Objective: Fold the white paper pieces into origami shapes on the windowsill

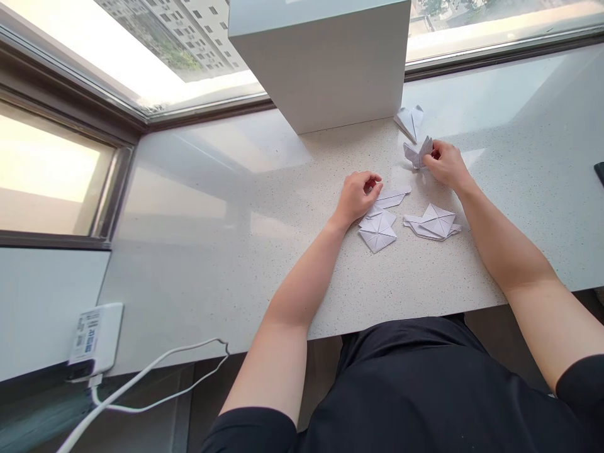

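My right hand [446, 165] pinches a small folded white paper piece [414, 154] at its fingertips, just above the speckled countertop [212, 264]. My left hand [358, 198] rests curled over the end of a folded paper strip [391, 199], and a small red spot shows within its fingers. Between my hands lie two larger creased origami pieces, one [377, 231] below my left hand and one [435, 222] below my right. Another folded paper piece [409, 123] sits farther off, near the white box.
A tall white box [321, 63] stands against the window at the back of the countertop. Windows [51, 170] run along the back and left. A white power bank [95, 336] with a white cable sits at the left. A dark object [599, 173] pokes in at the right edge.
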The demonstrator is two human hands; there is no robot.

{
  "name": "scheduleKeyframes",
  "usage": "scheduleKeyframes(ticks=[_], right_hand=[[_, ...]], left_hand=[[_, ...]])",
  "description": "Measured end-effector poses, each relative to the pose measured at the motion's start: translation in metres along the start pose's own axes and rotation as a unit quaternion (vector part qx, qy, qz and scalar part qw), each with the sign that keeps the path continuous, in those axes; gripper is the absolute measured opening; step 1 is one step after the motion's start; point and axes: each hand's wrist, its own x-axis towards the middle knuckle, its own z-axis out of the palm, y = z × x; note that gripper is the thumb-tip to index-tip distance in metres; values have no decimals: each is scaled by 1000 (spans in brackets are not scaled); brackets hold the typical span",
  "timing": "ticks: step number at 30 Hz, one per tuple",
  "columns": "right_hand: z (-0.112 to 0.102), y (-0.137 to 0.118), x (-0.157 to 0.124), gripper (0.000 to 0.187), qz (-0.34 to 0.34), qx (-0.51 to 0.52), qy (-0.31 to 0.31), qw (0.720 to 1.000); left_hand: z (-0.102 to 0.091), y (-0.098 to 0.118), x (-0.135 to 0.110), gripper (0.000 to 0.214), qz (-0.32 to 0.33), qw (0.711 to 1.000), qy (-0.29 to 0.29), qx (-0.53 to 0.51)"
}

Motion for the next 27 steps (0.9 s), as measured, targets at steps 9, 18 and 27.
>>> scheduleKeyframes(ticks=[9, 18, 27], right_hand=[[26, 20, -4, 50, -34, 8, 59, 998], [31, 28, 5, 44, -72, -29, 77, 994], [30, 26, 6, 20, -56, -35, 63, 996]], left_hand=[[1, -1, 1, 11, -10, 1000, 3, -5], [4, -2, 2, 11, -8, 1000, 16, -17], [2, -1, 1, 12, -11, 1000, 11, -9]])
